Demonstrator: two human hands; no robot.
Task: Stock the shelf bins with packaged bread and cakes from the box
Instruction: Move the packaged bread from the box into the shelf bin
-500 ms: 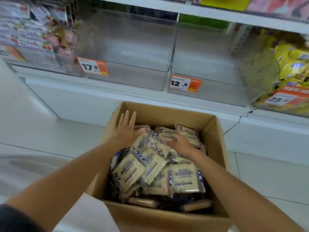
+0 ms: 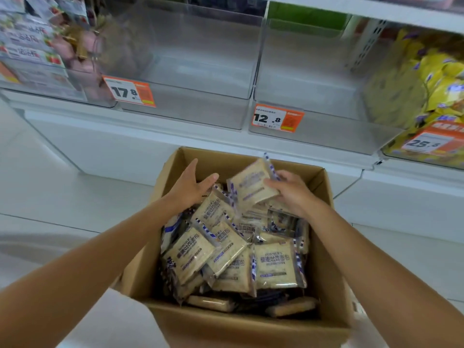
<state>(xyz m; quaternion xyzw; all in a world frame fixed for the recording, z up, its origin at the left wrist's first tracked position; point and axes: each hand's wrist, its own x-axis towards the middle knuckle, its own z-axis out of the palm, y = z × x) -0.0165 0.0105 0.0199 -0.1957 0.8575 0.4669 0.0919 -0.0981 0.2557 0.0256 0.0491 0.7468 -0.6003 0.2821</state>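
while a tag (image 2: 277, 118) reads 12.8, right hand (image 2: 294, 195) grips a bread pack (image 2: 251, 185).

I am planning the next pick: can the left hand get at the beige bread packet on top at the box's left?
Probably yes. The left hand is open above the open brown cardboard box, and that beige plastic bread packet lies uncovered atop the heap; the right hand holds a raised packet aside.

Head view, downward, over box (image 2: 241, 330)
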